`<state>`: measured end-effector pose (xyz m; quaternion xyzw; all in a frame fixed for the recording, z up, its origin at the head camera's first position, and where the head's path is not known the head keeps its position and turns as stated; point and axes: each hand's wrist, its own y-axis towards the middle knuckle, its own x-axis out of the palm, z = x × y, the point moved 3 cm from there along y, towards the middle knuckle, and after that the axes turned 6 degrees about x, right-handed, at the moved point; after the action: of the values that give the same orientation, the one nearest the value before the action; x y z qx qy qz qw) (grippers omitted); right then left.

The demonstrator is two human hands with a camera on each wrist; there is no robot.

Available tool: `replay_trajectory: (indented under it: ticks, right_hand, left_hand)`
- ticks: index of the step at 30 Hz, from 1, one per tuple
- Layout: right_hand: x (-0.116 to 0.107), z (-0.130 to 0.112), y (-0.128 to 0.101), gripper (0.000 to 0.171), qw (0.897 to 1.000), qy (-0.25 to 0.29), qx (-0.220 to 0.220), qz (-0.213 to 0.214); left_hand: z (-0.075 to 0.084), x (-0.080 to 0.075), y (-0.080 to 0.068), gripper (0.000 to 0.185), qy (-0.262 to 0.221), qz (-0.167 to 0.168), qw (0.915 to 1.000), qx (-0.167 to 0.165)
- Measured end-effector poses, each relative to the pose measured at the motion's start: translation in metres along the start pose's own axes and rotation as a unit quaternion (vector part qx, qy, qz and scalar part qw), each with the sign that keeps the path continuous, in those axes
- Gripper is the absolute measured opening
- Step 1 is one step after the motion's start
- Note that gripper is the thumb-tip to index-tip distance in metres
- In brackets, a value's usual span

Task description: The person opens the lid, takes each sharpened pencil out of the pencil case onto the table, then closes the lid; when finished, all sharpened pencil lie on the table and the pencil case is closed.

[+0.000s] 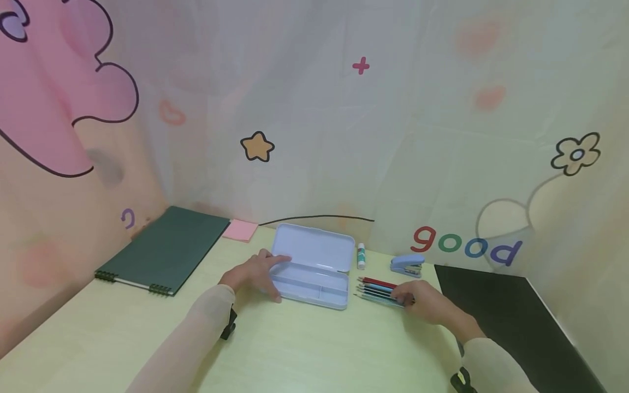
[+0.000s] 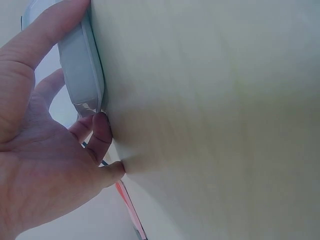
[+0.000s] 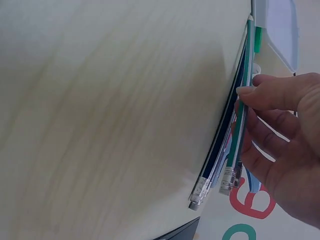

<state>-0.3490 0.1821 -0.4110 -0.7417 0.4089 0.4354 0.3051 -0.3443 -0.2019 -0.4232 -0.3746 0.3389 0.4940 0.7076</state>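
A light blue pencil case [image 1: 314,270] lies open in the middle of the table, its lid tilted back and its tray empty. My left hand [image 1: 282,278] grips its left end, thumb along the near wall [image 2: 80,60] and fingers on the far side. To the right of the case lies a row of several pencils [image 1: 375,288]. My right hand [image 1: 400,297] is at their eraser ends and pinches a green pencil [image 3: 235,150] between thumb and fingers. The dark blue pencil [image 3: 215,150] beside it lies flat on the table.
A glue stick [image 1: 361,255] and a blue stapler [image 1: 408,265] stand behind the pencils. A dark green spiral notebook [image 1: 164,251] and pink sticky notes [image 1: 239,230] lie at the back left. A black mat [image 1: 506,322] covers the right side. Curtain walls close in the table.
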Motion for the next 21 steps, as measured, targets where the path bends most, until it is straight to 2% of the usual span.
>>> replay_trajectory:
  ticks: [12, 21]
  right_hand:
    - [0.005, 0.006, 0.001, 0.025, 0.997, -0.052, 0.011, 0.057]
    - [0.005, 0.018, 0.004, 0.026, 0.996, -0.056, 0.029, 0.067]
  left_hand:
    - [-0.003, 0.001, 0.001, 0.098, -0.007, -0.002, 1.0, 0.001]
    - [-0.002, 0.0, 0.001, 0.097, -0.004, -0.002, 1.0, 0.0]
